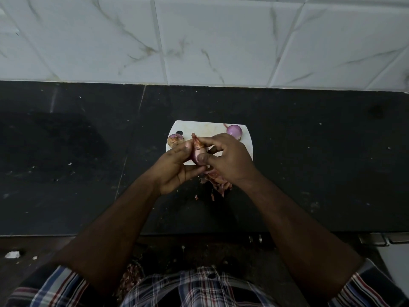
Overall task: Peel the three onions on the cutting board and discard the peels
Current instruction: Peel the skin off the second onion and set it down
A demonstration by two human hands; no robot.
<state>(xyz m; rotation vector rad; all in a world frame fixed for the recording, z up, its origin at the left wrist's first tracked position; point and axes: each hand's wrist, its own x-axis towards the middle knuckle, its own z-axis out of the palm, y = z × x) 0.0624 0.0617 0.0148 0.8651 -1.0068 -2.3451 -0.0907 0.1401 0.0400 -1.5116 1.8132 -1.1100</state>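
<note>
A white cutting board (209, 127) lies on the black counter. On its left end sits an onion with brown skin (175, 140). A peeled purple onion (234, 131) rests at its right end. Above the board's front edge my left hand (174, 167) holds a third onion (197, 156), mostly hidden by fingers. My right hand (225, 158) pinches a strip of reddish skin (195, 140) that stands up from that onion. A pile of loose peels (218, 181) lies on the counter just in front of the board, partly under my right wrist.
The black stone counter (309, 162) runs across the view, with a tiled wall (199, 41) behind it. Its front edge is near my elbows. A few peel scraps (204, 197) lie in front of the pile.
</note>
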